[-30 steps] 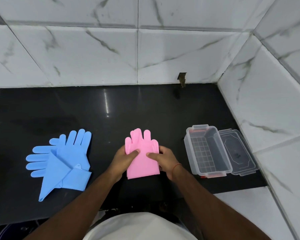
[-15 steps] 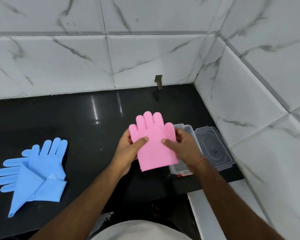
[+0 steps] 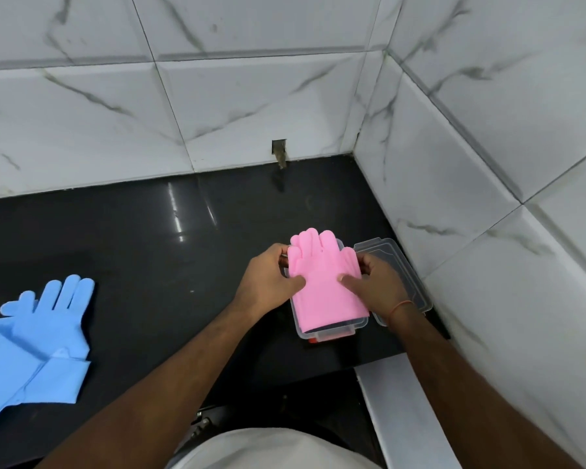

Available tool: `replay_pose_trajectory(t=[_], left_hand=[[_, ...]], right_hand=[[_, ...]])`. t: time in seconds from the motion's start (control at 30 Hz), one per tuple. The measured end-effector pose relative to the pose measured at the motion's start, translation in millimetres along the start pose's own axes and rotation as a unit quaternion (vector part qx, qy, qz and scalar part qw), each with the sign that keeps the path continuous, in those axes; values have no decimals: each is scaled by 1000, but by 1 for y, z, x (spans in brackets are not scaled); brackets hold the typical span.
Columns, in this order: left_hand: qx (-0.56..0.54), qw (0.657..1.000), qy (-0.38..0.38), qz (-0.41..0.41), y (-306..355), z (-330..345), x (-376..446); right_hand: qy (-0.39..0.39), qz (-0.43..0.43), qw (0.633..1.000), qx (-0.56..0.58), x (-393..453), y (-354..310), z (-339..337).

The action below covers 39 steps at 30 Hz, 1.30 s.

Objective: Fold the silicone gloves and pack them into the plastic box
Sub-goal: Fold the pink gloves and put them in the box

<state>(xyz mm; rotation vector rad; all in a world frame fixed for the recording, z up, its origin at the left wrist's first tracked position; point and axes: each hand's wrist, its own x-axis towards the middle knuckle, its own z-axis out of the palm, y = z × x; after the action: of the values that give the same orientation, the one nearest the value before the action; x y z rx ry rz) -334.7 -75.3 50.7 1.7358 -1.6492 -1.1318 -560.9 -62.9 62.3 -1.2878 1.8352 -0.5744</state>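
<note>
The folded pink silicone gloves (image 3: 325,282) are held flat over the clear plastic box (image 3: 329,331), fingers pointing away from me. My left hand (image 3: 268,282) grips their left edge with the thumb on top. My right hand (image 3: 374,287) grips the right edge the same way. The gloves cover most of the box opening, so I cannot tell whether they rest on its rim. The box's clear lid (image 3: 391,258) lies open to the right. The blue gloves (image 3: 38,336), partly folded, lie on the black counter at the far left.
The black counter (image 3: 149,252) runs left to right under the hands. White marble-look tiled walls close in behind and on the right, right next to the box lid. A small notch (image 3: 279,152) sits in the back wall at counter level. The counter's front edge is near my body.
Both hands lifted the pink gloves off the counter and carried them right, until they sit over the box. The view swung right, so the blue gloves shifted to the left edge.
</note>
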Motion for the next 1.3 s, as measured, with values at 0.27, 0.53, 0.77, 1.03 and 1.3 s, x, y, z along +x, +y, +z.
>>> replay_pose_trajectory(t=[0.27,0.53,0.77,1.03,1.3], left_hand=[[102,995,-1,-11,1,6,-5],[170,985,-19,-4,3,1,-6],[194,980,-29,12,-3,1,-5],[248,967,-45,38,-5,-1,-5],[340,936,-78,37,-1,1,-8]], right_hand=[[50,-62,971,-225,-7,6,15],[20,-83,943,-322,-9,6,15],[21,-99,924,-368,-10,5,13],[7,-173,901,-398,-2,-3,10],[-21,-195,864,-464,7,5,19]])
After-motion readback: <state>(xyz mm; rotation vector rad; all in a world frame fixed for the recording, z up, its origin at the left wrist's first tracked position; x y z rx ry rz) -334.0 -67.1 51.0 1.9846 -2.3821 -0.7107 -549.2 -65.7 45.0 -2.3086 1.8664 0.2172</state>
